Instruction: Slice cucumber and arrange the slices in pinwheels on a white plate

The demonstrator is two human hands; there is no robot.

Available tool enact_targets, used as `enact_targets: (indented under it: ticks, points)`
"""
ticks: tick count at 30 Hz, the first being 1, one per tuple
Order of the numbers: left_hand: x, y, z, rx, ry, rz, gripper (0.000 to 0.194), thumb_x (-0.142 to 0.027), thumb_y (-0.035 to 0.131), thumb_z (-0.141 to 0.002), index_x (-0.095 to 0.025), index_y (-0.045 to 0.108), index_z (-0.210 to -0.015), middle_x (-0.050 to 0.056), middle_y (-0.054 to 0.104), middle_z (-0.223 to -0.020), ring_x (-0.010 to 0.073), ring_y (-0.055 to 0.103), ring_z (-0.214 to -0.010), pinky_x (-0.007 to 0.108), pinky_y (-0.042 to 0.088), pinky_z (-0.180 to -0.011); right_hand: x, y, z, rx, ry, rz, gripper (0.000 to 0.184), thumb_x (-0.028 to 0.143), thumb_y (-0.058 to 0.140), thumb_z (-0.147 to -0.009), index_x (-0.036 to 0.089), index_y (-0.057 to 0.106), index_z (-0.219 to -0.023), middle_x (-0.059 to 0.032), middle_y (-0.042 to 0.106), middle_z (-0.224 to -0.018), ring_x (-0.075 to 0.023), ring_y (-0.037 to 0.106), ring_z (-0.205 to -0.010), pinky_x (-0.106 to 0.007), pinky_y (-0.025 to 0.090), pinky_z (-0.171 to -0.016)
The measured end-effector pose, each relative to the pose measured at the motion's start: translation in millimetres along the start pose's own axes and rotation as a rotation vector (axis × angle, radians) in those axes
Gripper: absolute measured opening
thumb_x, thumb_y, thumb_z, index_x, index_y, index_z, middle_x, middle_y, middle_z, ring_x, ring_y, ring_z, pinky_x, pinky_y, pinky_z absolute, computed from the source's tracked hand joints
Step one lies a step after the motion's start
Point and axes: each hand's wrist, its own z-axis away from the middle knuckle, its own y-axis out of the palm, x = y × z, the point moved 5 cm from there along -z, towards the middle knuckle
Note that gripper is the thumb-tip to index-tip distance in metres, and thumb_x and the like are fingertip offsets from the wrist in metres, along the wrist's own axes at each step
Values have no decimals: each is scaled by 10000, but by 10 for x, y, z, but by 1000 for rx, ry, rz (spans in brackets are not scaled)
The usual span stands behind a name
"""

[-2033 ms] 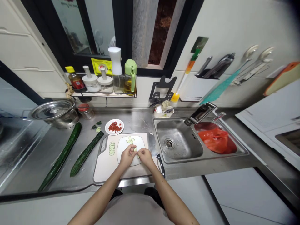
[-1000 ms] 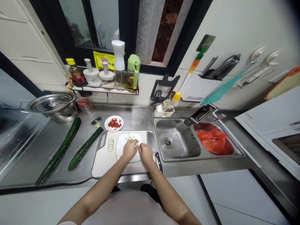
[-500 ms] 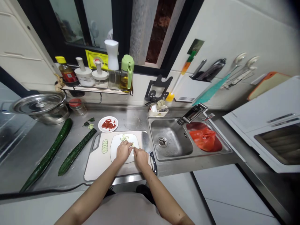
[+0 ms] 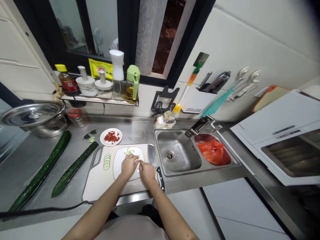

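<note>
My left hand (image 4: 128, 165) and my right hand (image 4: 147, 172) meet over a white plate (image 4: 117, 166) on the cutting board (image 4: 100, 181). Their fingers are curled together around a small pale green cucumber slice near the plate's right side. A few cucumber slices (image 4: 129, 151) lie at the plate's far edge. A row of slices (image 4: 107, 161) rests on the board left of the plate. A cleaver (image 4: 153, 158) lies along the board's right edge, its black handle beside my right hand.
Two long cucumbers (image 4: 72, 168) (image 4: 41, 171) lie on the steel counter at left. A small dish of chopped red chilli (image 4: 111, 136) sits behind the board. A steel pot (image 4: 35, 119) stands far left, the sink (image 4: 177, 156) with a red bag (image 4: 212, 151) at right.
My hands have stayed pinched together over the plate, shifting slightly toward its far right side. The camera has swung to the right, so everything sits further left in view.
</note>
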Motion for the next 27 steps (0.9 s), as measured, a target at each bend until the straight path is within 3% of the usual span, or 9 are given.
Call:
enact_targets:
  ticks: [27]
  points:
    - [30,63,-13,-32,-12,32,280,-367,475,-922,-272,701,-1058,45,646,-1010,213,540,-1007,307,422,-840,-5,-4,-9,31,9,-5,320,271,365,-958,272,592,-1183,-62,720,-879,-171,669,-800,-231,374,-642]
